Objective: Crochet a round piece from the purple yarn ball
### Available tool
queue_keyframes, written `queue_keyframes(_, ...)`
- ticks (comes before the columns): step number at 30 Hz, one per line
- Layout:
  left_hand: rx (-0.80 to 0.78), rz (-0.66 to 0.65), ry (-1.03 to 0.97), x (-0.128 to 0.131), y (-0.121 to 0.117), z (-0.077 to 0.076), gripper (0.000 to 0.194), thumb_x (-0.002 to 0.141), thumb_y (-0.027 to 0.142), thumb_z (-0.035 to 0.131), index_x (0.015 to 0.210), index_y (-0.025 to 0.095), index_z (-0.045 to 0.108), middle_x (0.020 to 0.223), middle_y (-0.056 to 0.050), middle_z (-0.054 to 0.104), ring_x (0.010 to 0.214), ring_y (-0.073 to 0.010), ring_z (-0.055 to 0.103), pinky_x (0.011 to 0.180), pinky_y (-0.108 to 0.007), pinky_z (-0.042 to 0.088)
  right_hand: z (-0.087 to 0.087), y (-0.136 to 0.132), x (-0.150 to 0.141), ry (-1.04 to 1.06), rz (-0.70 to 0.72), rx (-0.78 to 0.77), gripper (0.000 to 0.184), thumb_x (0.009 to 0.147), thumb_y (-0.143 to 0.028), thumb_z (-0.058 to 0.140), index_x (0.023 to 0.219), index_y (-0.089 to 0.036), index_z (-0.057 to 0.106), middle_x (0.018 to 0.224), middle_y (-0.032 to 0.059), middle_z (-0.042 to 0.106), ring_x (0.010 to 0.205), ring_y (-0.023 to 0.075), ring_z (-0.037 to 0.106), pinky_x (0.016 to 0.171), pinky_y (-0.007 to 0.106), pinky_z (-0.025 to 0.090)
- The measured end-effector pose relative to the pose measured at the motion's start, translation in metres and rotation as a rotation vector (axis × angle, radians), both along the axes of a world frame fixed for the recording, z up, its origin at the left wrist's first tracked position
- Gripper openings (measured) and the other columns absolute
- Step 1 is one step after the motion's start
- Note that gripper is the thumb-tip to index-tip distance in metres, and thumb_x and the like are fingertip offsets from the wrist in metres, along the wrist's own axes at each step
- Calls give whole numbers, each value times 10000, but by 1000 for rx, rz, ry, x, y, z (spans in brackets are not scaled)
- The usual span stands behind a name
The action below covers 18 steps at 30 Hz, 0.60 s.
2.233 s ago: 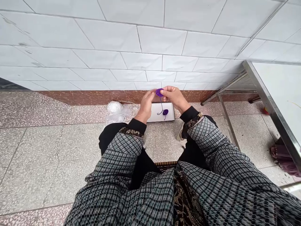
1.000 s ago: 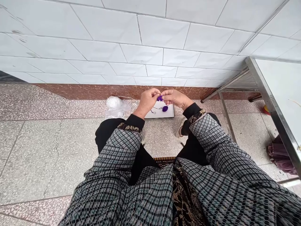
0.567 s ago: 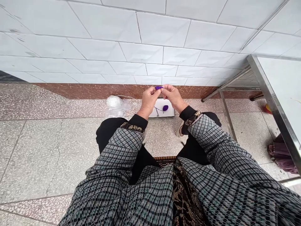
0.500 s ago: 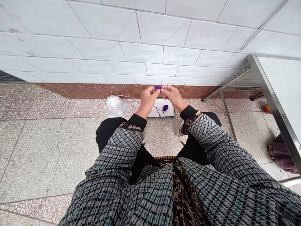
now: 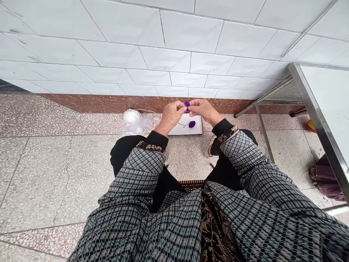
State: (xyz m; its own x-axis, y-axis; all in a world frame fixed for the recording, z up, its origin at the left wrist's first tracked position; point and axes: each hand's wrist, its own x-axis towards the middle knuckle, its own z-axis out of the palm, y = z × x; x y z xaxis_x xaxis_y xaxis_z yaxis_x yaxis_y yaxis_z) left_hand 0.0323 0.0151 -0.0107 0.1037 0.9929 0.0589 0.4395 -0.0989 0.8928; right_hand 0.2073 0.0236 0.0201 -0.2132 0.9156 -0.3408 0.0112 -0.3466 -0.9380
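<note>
Just above the middle of the frame, held a small purple yarn piece (image 5: 187, 104) in a narrow fingertip grip by the left hand (image 5: 171, 114) and the right hand (image 5: 205, 110). Seemed light, soft and squashable, probably neither slippery nor fragile, but apt to snag or stretch. Suited a gentle pinch at opposite edges. Just below, saw a purple ball (image 5: 192, 124) on a white box (image 5: 188, 132).

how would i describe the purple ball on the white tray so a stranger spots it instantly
At the foot of the tiled wall, a white, dark-edged tray lies on the speckled floor. Toward its right end sits a small dark purple ball with a thin dark strand to its left. Unlike the purple piece pinched between the fingers, it rests on the tray, untouched.
</note>
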Motion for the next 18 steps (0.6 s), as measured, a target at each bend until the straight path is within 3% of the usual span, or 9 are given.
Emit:
queue_keyframes(3, 22, -18, 23, 5, -3, -4, 171, 978, 194, 641, 820, 202, 705, 793, -19, 735, 769, -197, 627, 761, -323, 486, -4, 4, 0, -11, -73, 55, 284, 939, -66, 853, 785, -176, 641, 586, -52, 635, 510, 67, 552, 546, 160, 522)
queue_keyframes(6, 94, -222, 192, 8, -10, -5, 168, 961, 176, 667, 806, 211, 722, 879, -44, 753, 864, -227, 674, 810, -345, 497, -8, 10, 3, -171, -129, 109, 359, 936, -67, 840, 744, -215, 575, 550, -59, 594, 510, 89, 525, 536, 193, 484)
queue_keyframes(8, 138, -348, 304, 7, -14, -3, 153, 958, 169, 679, 827, 214, 742, 954, -68, 755, 920, -247, 692, 817, -358, 496, -9, 10, 6, -399, -53, 139, 381, 892, -8, 820, 701, -222, 570, 537, -56, 577, 518, 109, 521, 536, 226, 455)
queue_keyframes(11, 181, -321, 366, 0, -11, 0, 174, 995, 178, 640, 867, 212, 753, 990, -82, 735, 916, -248, 682, 795, -362, 482, -7, 5, 9, -608, 188, 193, 357, 816, 85, 776, 665, -200, 622, 584, -46, 607, 558, 115, 545, 572, 249, 441)
queue_keyframes(14, 184, -209, 323, -8, -3, 0, 191, 985, 160, 630, 827, 209, 724, 952, -70, 720, 894, -233, 657, 805, -356, 471, -1, -1, 9, -481, 340, 160, 343, 823, 121, 730, 701, -188, 648, 622, -52, 627, 547, 95, 547, 561, 234, 450)
queue_keyframes(18, 58, -123, 144, -7, 3, -4, 187, 946, 154, 644, 773, 205, 694, 773, -14, 674, 781, -206, 594, 777, -335, 456, 6, -2, 6, -150, 233, 108, 306, 903, 67, 768, 759, -174, 647, 657, -45, 663, 540, 67, 550, 557, 187, 480)
